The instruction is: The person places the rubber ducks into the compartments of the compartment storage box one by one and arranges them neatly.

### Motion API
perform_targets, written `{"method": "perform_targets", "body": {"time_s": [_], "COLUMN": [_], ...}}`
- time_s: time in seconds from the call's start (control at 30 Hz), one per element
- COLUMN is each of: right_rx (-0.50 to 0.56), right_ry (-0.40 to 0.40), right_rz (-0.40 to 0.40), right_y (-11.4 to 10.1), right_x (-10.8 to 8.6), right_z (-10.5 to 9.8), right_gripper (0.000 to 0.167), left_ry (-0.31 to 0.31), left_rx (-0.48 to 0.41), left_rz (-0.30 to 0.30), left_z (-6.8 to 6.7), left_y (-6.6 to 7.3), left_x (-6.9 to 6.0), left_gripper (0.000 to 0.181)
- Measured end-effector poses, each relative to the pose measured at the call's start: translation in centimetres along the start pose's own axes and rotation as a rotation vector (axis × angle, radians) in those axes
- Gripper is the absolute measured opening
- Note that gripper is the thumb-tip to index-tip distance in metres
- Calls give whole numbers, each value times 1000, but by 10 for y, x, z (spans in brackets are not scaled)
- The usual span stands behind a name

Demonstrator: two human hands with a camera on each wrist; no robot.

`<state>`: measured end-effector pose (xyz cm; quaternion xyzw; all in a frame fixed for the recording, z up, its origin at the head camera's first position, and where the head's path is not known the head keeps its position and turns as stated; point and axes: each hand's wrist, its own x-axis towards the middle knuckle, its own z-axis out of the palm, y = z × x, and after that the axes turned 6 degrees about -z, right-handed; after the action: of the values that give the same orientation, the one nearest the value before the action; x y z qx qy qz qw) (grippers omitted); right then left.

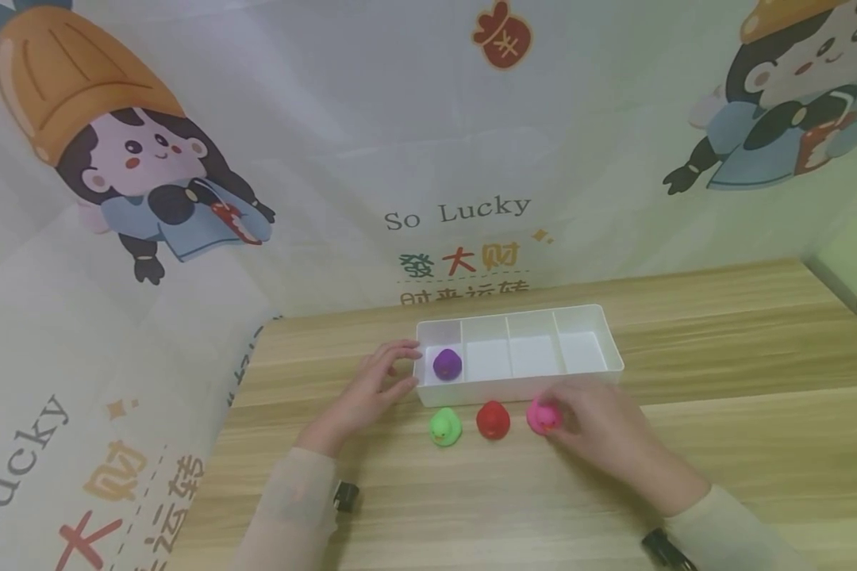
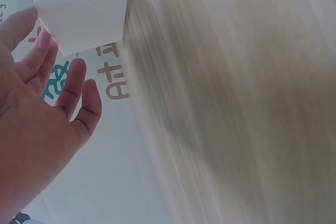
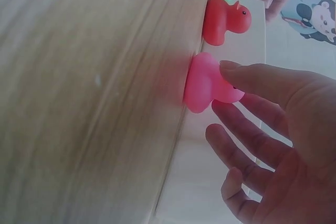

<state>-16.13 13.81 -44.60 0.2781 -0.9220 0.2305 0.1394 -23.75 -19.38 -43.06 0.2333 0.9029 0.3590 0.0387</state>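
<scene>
A white box with several compartments (image 1: pixel 514 388) stands on the table, a purple rubber duck (image 1: pixel 447 365) in its leftmost one. My left hand (image 1: pixel 371 392) is at the box's left end, fingers loosely bent; in the left wrist view the fingertips (image 2: pixel 44 38) reach the end wall. In front of the box, a green rubber duck (image 1: pixel 445 427), a red rubber duck (image 1: pixel 493 420) and a pink rubber duck (image 1: pixel 543 416) sit in a row. Thumb and fingers of my right hand (image 1: pixel 600 424) pinch the pink duck by its head, and it still sits on the table.
The wooden table (image 1: pixel 743 341) meets a printed cloth backdrop (image 1: pixel 328 159) behind and at the left. Dark wrist-worn pieces show at the left sleeve (image 1: pixel 293 500) and the right sleeve (image 1: pixel 728 531).
</scene>
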Motion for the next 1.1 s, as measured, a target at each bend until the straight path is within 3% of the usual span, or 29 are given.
{"method": "perform_targets", "body": {"time_s": [0.2,0.7,1.1], "right_rx": [4,60,80], "right_ry": [-1,27,45], "right_rz": [8,-7,27], "right_y": [0,-4,-12], "right_x": [-1,-1,2], "right_z": [1,-1,-5], "right_gripper": [25,31,33], "left_ry": [8,11,-1], "left_rx": [4,-3,-14], "left_rz": [-13,16,36], "left_z": [1,-1,0], "left_y": [0,0,-3], "left_x": [0,0,1], "left_gripper": [35,36,37]}}
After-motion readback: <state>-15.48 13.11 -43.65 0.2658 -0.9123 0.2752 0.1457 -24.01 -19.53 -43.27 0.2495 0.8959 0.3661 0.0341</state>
